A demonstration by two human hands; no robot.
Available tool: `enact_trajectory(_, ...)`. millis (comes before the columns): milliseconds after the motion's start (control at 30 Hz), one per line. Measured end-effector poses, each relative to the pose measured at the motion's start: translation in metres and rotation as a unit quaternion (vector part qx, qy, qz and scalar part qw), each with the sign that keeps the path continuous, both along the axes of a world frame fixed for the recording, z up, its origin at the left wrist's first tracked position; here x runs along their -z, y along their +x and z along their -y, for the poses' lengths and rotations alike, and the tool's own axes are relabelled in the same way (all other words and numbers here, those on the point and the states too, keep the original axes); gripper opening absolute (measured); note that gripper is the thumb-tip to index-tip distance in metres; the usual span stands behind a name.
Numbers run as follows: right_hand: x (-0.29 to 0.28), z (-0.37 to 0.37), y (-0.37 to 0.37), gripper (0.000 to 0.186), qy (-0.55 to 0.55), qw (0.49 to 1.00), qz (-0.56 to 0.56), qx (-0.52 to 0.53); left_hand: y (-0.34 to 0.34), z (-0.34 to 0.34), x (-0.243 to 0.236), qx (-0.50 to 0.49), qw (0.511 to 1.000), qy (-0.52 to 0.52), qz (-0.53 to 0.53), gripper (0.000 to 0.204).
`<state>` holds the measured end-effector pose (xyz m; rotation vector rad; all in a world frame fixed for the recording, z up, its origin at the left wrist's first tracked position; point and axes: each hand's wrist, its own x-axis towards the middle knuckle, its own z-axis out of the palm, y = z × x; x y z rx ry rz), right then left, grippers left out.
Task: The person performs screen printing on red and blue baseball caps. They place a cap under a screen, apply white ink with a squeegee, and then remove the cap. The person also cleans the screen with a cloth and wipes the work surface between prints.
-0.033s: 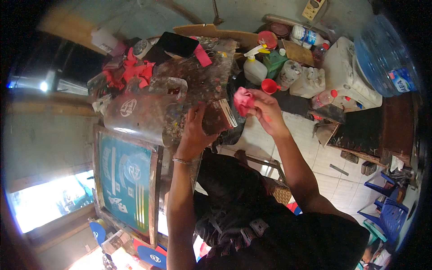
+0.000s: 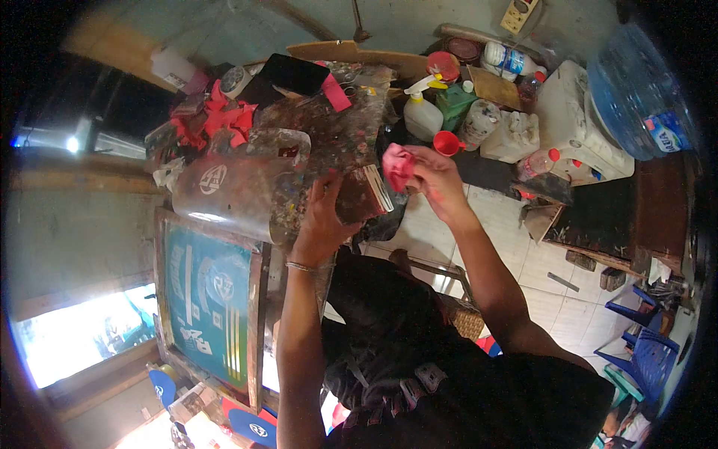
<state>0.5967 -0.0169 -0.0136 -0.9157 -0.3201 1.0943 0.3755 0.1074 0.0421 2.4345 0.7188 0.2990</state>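
Observation:
My right hand (image 2: 437, 183) is closed on a crumpled pink cloth (image 2: 398, 166), gripped between thumb and fingers just right of the worktable's edge. My left hand (image 2: 325, 221) is closed around a dark reddish-brown block (image 2: 357, 196) with a pale, layered edge. Its fingers lie along the block's left side and the thumb is below it. The cloth is close to the block's pale edge, with a small gap between them. Beneath the left hand lies the stained worktable (image 2: 336, 123).
A framed printing screen (image 2: 209, 299) with a teal mesh leans at left. A curved clear sheet (image 2: 224, 187), red rags (image 2: 217, 116) and a black tablet-like slab (image 2: 294, 74) are on the table. Beyond stand a spray bottle (image 2: 423, 116), a red cup (image 2: 447, 143) and a white jerrycan (image 2: 572, 112).
My right hand has shifted slightly left with the pink cloth, closer to the block. My left hand and the block look the same.

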Motion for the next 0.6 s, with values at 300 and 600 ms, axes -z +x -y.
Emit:
enact_trajectory(300,0.009,-0.03,-0.009,0.037,-0.072,0.848,0.525,0.02,0.014,-0.014,-0.01,0.007,0.996,-0.018,-0.085,0.097)
enact_trajectory(600,-0.026,-0.02,-0.011,0.035,-0.025,0.776,0.628,-0.059,0.009,-0.016,0.006,0.033,0.998,0.024,-0.055,0.097)
